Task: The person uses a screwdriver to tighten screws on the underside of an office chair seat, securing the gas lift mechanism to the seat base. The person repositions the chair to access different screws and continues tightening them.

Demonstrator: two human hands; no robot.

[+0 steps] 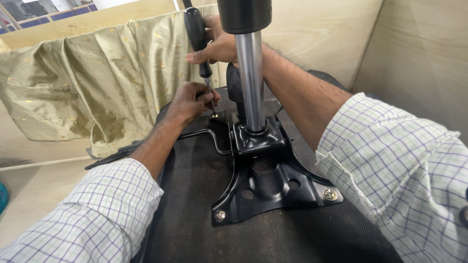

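1. Pale wood-grain panels close off the back and right of the scene; a gold-green cloth [97, 73] hangs over the left panel, behind the black mounting plate [265, 180]
2. Upturned chair seat [195, 214], dark woven underside, lies beneath the plate; a chrome gas cylinder [251, 83] rises from the plate's centre
3. Far-left corner screw [214, 115], the one being worked on, sits at the plate's back edge, left of the cylinder
4. Left hand [191, 101], fingers pinched closed around the screwdriver's thin shaft just above that screw, guiding the tip
5. Right hand [219, 45], fingers wrapped shut on the black screwdriver [197, 36] handle, above and behind the plate
6. Near-left screw [220, 215] and near-right screw [330, 194] already sit in the plate's front corners
7. Bent lever rod [207, 134] runs leftward from the plate
8. Handling note, as judgement: keep the shaft square to the plate, press down along its axis while turning, and let the pinching fingers steady only, so the tip stays seated in the screw head and the thread does not cross
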